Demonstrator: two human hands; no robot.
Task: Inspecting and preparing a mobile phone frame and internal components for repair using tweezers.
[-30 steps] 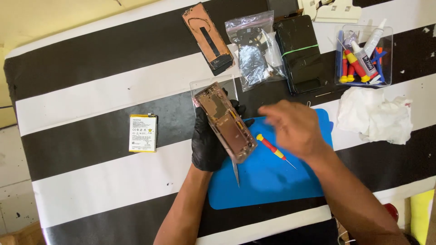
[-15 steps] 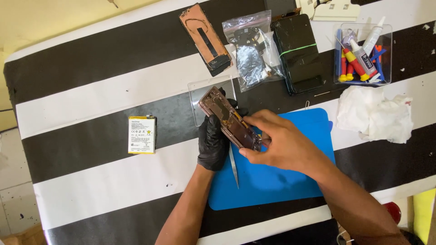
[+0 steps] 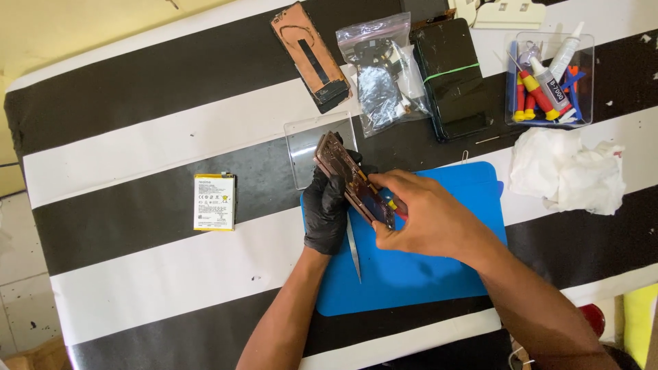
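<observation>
My gloved left hand is gripping the tilted phone frame; my right hand fingers are pinching a screwdriver against it.

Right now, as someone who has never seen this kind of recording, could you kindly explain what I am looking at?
There is no machine here: a camera worn on a person's head looks down at their two hands over a black-and-white striped table. The left hand, in a black glove, holds an opened phone body tilted above a blue mat. The bare right hand presses a small red-and-yellow screwdriver against the phone. Tweezers lie on the mat. Around it lie a yellow-edged battery, a clear plate, a copper-coloured phone frame, a plastic bag of parts, a dark phone with a green band, a clear box of tools and a crumpled white cloth.
</observation>
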